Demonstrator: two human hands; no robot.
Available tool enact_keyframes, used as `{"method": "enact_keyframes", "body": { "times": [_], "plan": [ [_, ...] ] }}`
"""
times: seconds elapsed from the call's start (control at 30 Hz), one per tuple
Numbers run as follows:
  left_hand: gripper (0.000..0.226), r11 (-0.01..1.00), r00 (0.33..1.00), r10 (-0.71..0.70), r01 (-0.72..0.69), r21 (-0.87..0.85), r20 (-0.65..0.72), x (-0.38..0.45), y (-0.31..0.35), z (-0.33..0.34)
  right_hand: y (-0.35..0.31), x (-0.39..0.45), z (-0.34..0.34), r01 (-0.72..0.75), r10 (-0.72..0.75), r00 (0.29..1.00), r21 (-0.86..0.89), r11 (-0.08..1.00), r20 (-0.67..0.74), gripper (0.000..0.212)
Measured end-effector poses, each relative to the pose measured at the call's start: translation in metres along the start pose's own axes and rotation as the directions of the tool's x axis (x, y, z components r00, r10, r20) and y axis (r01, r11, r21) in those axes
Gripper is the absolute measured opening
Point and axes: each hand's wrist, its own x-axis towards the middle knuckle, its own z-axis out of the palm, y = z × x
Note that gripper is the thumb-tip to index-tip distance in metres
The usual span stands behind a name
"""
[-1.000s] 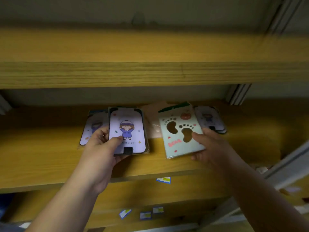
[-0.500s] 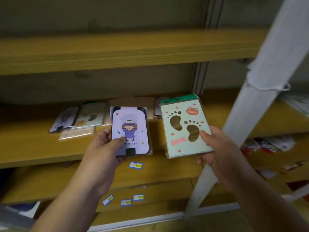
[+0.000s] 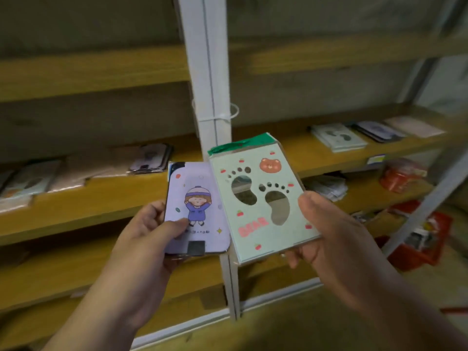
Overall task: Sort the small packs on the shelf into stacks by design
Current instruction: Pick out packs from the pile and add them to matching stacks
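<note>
We hold two packs up in front of the white upright post (image 3: 212, 102), one per hand, faces toward us. Judgement: they are kept apart by hand because the designs differ, so each can go to its own stack.

Left hand (image 3: 149, 236): grip closed on the purple pack (image 3: 196, 211) (cartoon child in a hat). Thumb lies across the lower face; the other fingers are behind and mostly hidden. The pack stands upright above the grip, most of its face clear of the thumb.

Right hand (image 3: 326, 231): grip closed on the pale green pack (image 3: 260, 198) (footprint cut-outs, bear face, "BEAR" in pink, green strip at top). Thumb presses the right edge of the face; fingertips show under the lower right corner. The pack extends up and to the left of the grip, tilted slightly, and its left edge overlaps the purple pack's right edge.

Both packs are off the shelf, in the air.

On the right shelf (image 3: 329, 158) lies a green footprint stack (image 3: 338, 136), with darker packs (image 3: 377, 131) just beside it, too blurred to read. The left shelf (image 3: 101, 198) carries more packs (image 3: 152, 158).

Judgement: the green pack likely belongs on the matching right-hand stack; where the purple one goes, we cannot tell.
</note>
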Motion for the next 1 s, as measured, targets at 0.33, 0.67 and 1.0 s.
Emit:
{"method": "enact_keyframes", "body": {
  "times": [0.33, 0.67, 1.0],
  "plan": [
    [0.026, 0.988, 0.97, -0.15, 0.137, 0.078, 0.192, 0.049, -0.036, 0.136, -0.022, -0.011, -0.129, 0.081, -0.06, 0.929, 0.042, 0.996, -0.364, 0.037],
    [0.026, 0.982, 0.966, -0.185, 0.176, 0.064, 0.182, 0.161, -0.052, 0.241, -0.061, 0.066, -0.239, -0.006, -0.045, 0.845, -0.093, 0.996, -0.533, 0.022],
    [0.03, 0.986, 0.984, -0.157, 0.15, 0.077, 0.088, 0.244, -0.05, 0.282, -0.082, 0.205, -0.307, -0.14, -0.093, 0.855, -0.4, 0.906, -0.51, 0.017]
  ]
}}
